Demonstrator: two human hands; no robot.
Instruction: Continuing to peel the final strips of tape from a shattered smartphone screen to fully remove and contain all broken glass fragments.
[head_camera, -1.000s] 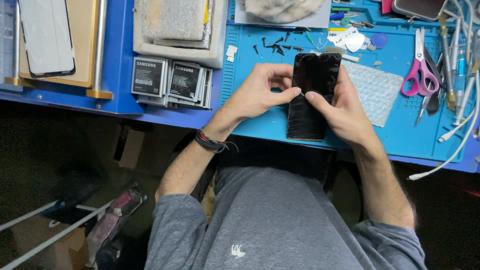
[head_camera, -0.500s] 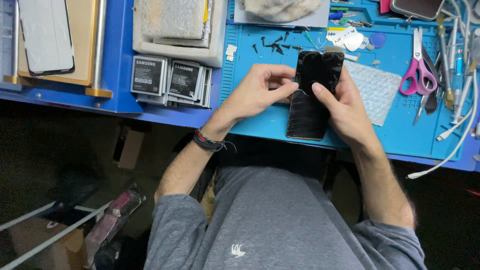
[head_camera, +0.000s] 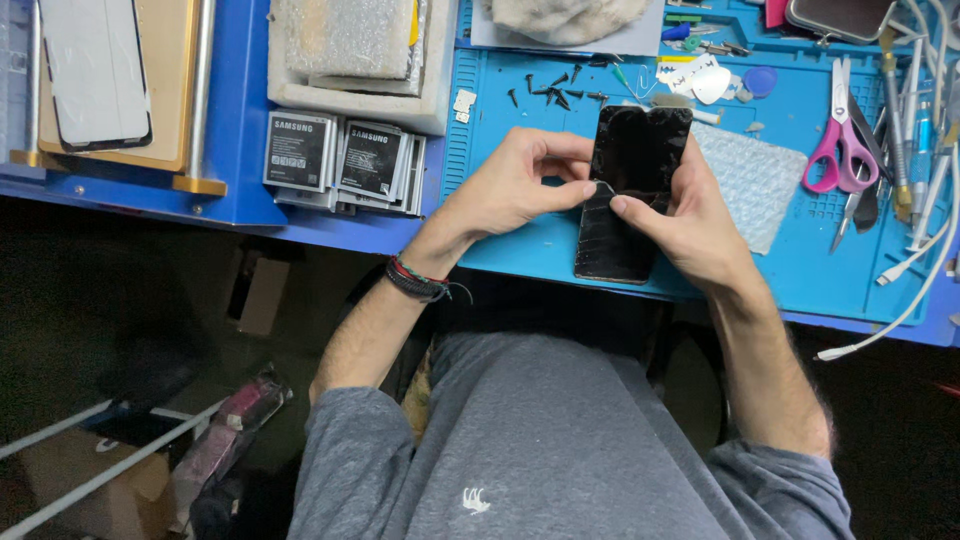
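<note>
A black smartphone (head_camera: 632, 180) with a cracked screen lies tilted over the blue work mat (head_camera: 520, 240). My right hand (head_camera: 690, 220) grips its right edge, thumb pressed on the glass. My left hand (head_camera: 520, 185) pinches at the phone's left edge, where a thin clear film lifts off the screen. A braided band sits on my left wrist.
Several phone batteries (head_camera: 340, 160) are stacked left of the mat. Small black screws (head_camera: 550, 92) lie at the mat's top. Pink scissors (head_camera: 845, 140), tools and a white cable (head_camera: 910, 290) lie right. A bubble-wrap piece (head_camera: 750, 180) lies beside the phone. A glass panel rests on a wooden jig (head_camera: 100, 80).
The phone has tilted slightly and shifted up. My left fingers moved to the phone's left edge and pinch the film there.
</note>
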